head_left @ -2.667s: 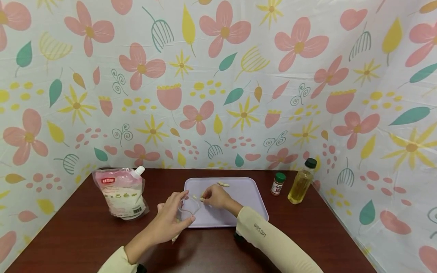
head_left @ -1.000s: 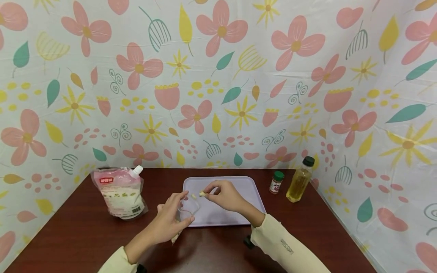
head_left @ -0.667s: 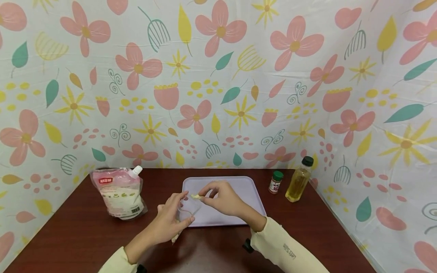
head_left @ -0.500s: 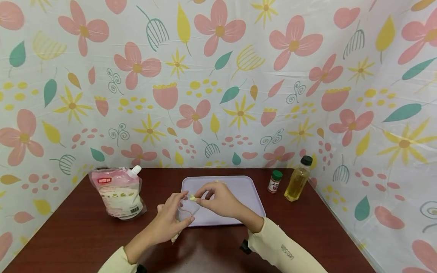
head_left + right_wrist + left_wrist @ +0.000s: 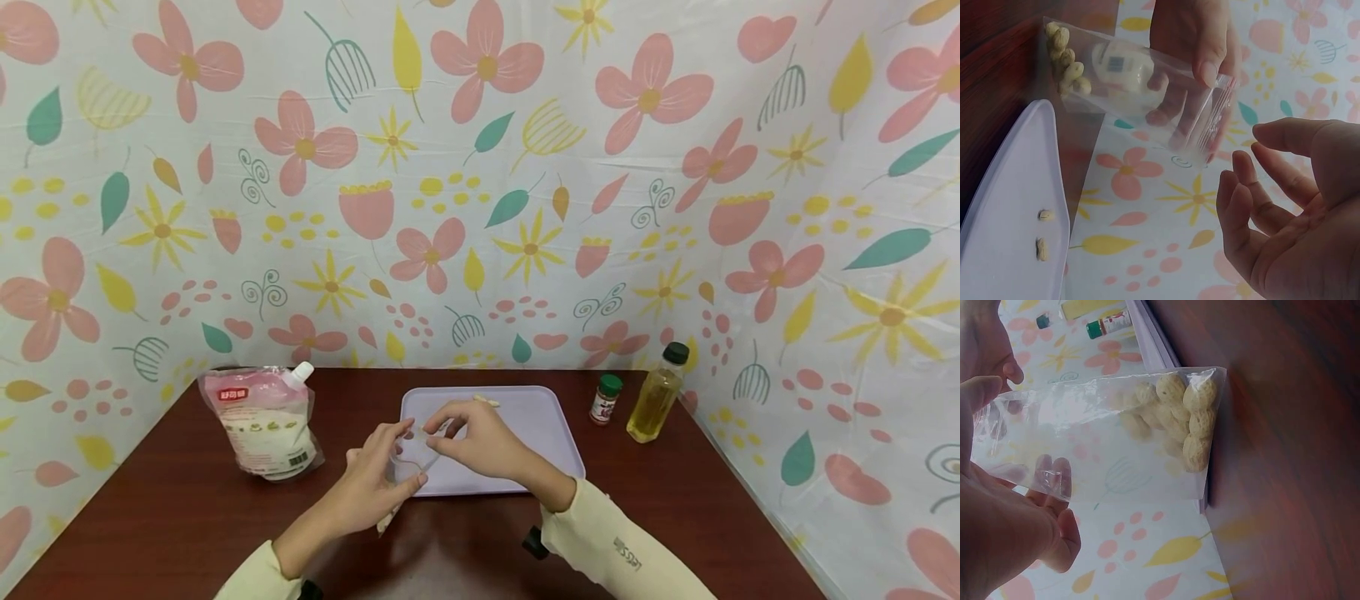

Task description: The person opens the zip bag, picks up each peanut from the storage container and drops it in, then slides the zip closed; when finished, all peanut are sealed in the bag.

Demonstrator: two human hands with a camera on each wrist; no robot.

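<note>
My left hand (image 5: 371, 479) grips a clear plastic zip bag (image 5: 1097, 450) near its top, thumb on one side and fingers on the other. Several unshelled peanuts (image 5: 1194, 422) lie in the bottom of the bag. My right hand (image 5: 480, 437) is close to the bag's mouth, above the tray. In the right wrist view its loosely bent fingers (image 5: 1244, 209) stand apart from the bag, and no peanut shows between them. Two more peanuts (image 5: 1042, 249) lie on the lilac tray (image 5: 540, 442), towards its back edge.
A pink and white spouted pouch (image 5: 258, 425) stands left of the tray. To the right are a small green-capped jar (image 5: 605, 402) and a bottle of yellow oil (image 5: 657, 400). A flowered sheet (image 5: 465, 183) hangs behind the dark table (image 5: 187, 500).
My right hand took a peanut from the tray and brought it left to the bag's mouth. That peanut no longer shows at its fingertips. My left hand has kept its place with the bag.
</note>
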